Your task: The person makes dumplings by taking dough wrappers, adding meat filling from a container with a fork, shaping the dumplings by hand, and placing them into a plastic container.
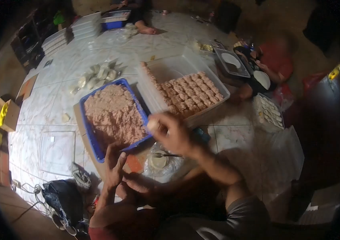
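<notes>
My left hand [115,162] is at the near edge of a blue tray [88,138], its fingers apart and holding nothing. The tray holds a mass of pinkish minced filling [112,108]. My right hand [170,130] is raised over the gap between that tray and a clear plastic bin [146,90], its fingers curled and blurred; what they hold, if anything, I cannot make out. Rows of pinkish portions [192,92] fill much of the bin. Below my right hand a fork [165,155] lies across a round pale stack [158,162] on clear plastic.
Small plastic-wrapped packs [98,76] lie beyond the blue tray. Stacked clear containers [86,27] stand at the back left. A person in red [276,60] sits at the right near a tray of pale pieces [269,112]. A black bag [62,198] and cables are at the near left.
</notes>
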Motion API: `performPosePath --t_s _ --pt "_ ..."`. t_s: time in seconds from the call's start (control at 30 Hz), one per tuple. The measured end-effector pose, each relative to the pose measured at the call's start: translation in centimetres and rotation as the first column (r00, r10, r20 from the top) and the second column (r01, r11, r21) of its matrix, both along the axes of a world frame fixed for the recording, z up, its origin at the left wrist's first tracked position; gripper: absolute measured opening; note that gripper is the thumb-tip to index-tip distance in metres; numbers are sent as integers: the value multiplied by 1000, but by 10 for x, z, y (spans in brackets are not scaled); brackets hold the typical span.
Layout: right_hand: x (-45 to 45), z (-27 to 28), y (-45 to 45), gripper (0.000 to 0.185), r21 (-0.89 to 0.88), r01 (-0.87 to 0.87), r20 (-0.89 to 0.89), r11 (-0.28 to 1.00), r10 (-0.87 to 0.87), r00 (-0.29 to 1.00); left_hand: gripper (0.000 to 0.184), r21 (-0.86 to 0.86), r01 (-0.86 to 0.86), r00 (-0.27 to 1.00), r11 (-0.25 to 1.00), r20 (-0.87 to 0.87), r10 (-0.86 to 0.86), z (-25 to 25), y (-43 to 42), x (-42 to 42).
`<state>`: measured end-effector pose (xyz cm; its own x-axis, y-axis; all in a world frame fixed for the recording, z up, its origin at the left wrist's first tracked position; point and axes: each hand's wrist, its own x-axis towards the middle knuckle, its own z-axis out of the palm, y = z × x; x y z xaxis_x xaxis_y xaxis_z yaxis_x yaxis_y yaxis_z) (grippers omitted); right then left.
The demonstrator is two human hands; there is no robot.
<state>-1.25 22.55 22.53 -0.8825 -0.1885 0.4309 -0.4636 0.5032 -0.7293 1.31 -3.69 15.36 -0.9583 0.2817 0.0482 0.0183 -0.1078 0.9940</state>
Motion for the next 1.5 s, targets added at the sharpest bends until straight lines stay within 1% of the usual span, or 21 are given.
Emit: performPosePath --t_s 0.07,0.1,0.17,0.23,0.27,0.33,0.4,0.43,0.5,0.6,0.83,0.9,1.03,1.1,1.13,1.2,1.23,1.33,1.4,1.47,1.5 --pt "-30 56 44 31 -60 13 -16 998 -14 1000 39 -22 -25 999 999 30 26 -25 -3 13" --pt "-61 61 73 29 -51 59 17 997 -59 998 35 -17 65 988 998 139 -62 -34 -4 22" --pt "-115 85 124 30 200 128 62 971 -143 988 31 -2 159 957 987 245 -153 -40 -6 27" --pt "-157 102 149 32 439 223 209 870 -340 917 26 -495 363 921 790 58 -386 -41 -6 29" --pt "-184 97 165 32 560 174 209 810 -342 916 26 -555 381 902 740 46 -430 -42 -8 32" --pt "-218 77 185 34 674 122 205 729 -343 917 26 -502 407 903 763 95 -420 -42 -4 34" --pt "-235 63 186 38 838 89 142 539 -372 917 26 -457 420 904 784 133 -407 -44 -2 35" --pt "-240 58 184 38 839 89 142 537 -373 917 26 -446 423 904 789 146 -402 -45 -1 34" --pt "-250 48 179 40 911 -35 247 411 -477 843 26 -432 429 902 793 158 -401 -46 1 32" --pt "-264 37 180 43 945 -156 290 288 -510 810 26 -421 439 898 793 172 -406 -48 3 30" --pt "-251 63 170 49 969 -166 237 186 -486 841 25 -406 458 888 791 176 -424 -47 9 23" --pt "-252 60 165 49 984 -176 161 18 -506 847 25 -405 460 887 790 174 -427 -47 10 21" --pt "-269 53 174 51 954 -274 296 125 -549 782 25 -400 465 884 789 173 -433 -48 10 21" --pt "-256 61 173 39 962 -106 229 252 -527 818 25 -398 466 883 790 163 -439 -50 8 22" --pt "-260 54 183 34 885 104 116 453 -433 894 24 -394 466 883 792 157 -441 -51 7 22" --pt "-240 71 170 22 531 204 7 822 -245 970 24 -387 458 887 800 133 -443 -53 4 23" --pt "-227 81 152 14 535 264 -354 802 -71 932 24 -384 462 883 800 112 -456 -54 7 20" --pt "-134 101 64 12 420 -51 -293 906 189 937 24 -393 448 886 803 72 -459 -79 8 16" --pt "-83 76 24 14 501 -256 -234 827 414 880 29 -517 445 866 732 39 -499 -111 9 7" --pt "-40 26 -16 11 631 -207 -144 747 375 916 32 -576 441 863 688 63 -501 -123 15 10" --pt "-32 2 -29 13 657 -229 14 718 292 956 32 -577 427 869 696 50 -492 -132 19 8"
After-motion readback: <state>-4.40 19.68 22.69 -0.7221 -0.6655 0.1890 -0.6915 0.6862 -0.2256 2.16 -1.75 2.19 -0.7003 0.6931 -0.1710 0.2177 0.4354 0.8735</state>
